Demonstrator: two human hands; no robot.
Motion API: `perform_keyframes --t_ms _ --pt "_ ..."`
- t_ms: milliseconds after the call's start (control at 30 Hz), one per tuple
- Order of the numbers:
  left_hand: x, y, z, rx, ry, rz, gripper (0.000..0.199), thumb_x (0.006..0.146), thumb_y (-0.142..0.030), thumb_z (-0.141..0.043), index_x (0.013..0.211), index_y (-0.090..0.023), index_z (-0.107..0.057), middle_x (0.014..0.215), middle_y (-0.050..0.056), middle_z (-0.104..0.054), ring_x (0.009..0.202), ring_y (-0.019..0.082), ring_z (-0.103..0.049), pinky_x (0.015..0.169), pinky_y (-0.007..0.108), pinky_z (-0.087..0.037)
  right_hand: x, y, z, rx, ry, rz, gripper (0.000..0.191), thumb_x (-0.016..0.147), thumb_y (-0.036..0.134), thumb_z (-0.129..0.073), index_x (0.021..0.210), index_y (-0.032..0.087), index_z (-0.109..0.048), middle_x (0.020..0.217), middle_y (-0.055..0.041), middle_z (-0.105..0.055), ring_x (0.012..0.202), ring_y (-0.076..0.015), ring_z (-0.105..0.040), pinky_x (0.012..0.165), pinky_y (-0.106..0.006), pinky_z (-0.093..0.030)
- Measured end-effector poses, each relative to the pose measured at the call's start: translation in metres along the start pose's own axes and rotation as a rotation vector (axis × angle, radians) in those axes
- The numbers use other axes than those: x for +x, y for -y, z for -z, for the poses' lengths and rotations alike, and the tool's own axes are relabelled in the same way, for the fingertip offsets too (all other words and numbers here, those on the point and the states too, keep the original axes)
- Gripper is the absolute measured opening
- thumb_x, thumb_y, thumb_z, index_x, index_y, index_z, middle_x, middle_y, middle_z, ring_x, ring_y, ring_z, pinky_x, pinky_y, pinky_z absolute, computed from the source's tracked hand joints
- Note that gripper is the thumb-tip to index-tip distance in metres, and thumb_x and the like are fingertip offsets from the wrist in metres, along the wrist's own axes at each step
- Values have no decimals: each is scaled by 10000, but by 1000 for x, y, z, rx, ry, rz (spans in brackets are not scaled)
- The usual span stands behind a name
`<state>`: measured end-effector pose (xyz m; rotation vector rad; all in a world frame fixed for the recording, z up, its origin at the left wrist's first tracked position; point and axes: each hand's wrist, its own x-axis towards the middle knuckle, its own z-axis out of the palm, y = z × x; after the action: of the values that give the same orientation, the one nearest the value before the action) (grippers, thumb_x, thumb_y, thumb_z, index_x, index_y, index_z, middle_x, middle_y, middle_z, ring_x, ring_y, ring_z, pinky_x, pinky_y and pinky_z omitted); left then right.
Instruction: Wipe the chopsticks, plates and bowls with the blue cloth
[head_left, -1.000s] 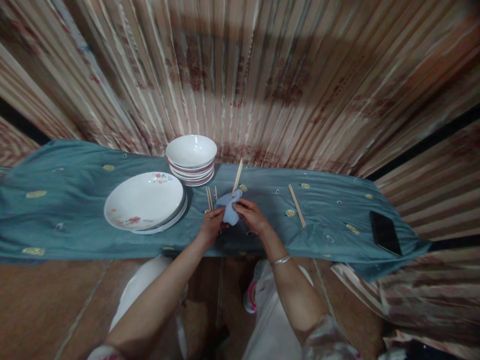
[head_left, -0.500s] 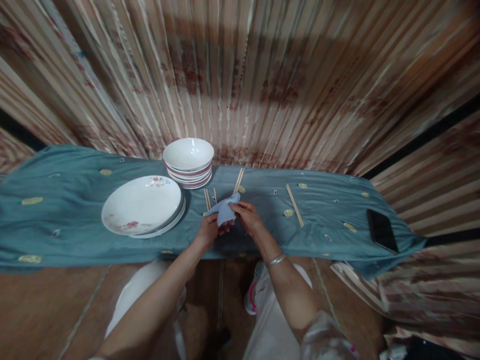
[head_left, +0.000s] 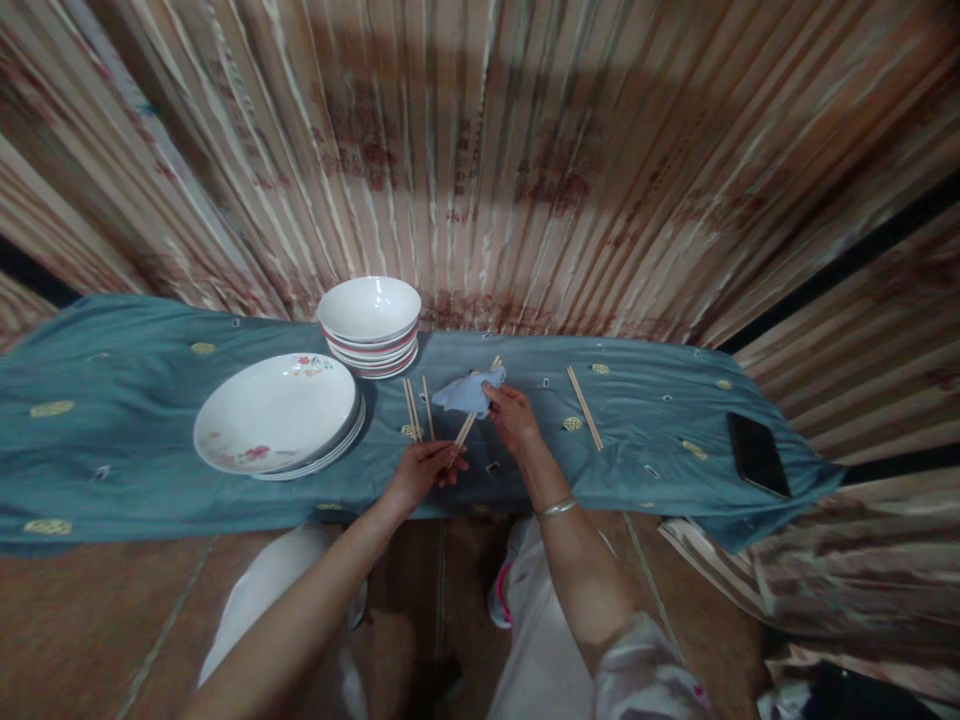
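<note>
My left hand point(head_left: 429, 466) is closed on the near ends of a pair of wooden chopsticks point(head_left: 466, 428), which slant away from me to the right. In my right hand point(head_left: 511, 412) a light blue cloth point(head_left: 466, 393) is pinched, draped over the upper part of those chopsticks, and their far tips poke out beyond it. To the left of the cloth, more chopsticks point(head_left: 412, 408) lie on the teal tablecloth. Another pair of chopsticks point(head_left: 584, 407) rests to the right of my right hand.
A stack of white plates point(head_left: 276, 415) with floral prints stands on the left, and a stack of bowls point(head_left: 369, 310) sits behind it. A black phone point(head_left: 757, 454) lies near the right end of the tablecloth point(head_left: 660, 420). A pleated curtain point(head_left: 480, 180) hangs behind the table.
My hands have moved apart: the left came down nearer the table edge with the chopstick ends, the right shifted to the upper right with the cloth. More of the chopsticks shows between them.
</note>
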<state>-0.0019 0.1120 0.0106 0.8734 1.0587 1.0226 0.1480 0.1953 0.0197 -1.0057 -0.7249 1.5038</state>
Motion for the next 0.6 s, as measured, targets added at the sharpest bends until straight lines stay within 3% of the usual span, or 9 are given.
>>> perform_keyframes --t_ms 267,600 --pt "-1 4 1 -2 -24 12 364 578 -424 -781 778 -131 -703 608 48 -694 412 82 -505 392 207 -302 5 6 3 56 2 10 172 600 267 -796 688 184 -674 644 11 -683 651 -146 -628 636 -274 -505" --pt "4 5 1 -23 -79 -16 343 585 -436 -773 704 -134 -663 603 36 -676 408 61 -463 402 199 -277 3 3 1 75 50 -6 245 570 338 -833 682 192 -671 628 17 -679 598 -125 -614 590 -250 -509"
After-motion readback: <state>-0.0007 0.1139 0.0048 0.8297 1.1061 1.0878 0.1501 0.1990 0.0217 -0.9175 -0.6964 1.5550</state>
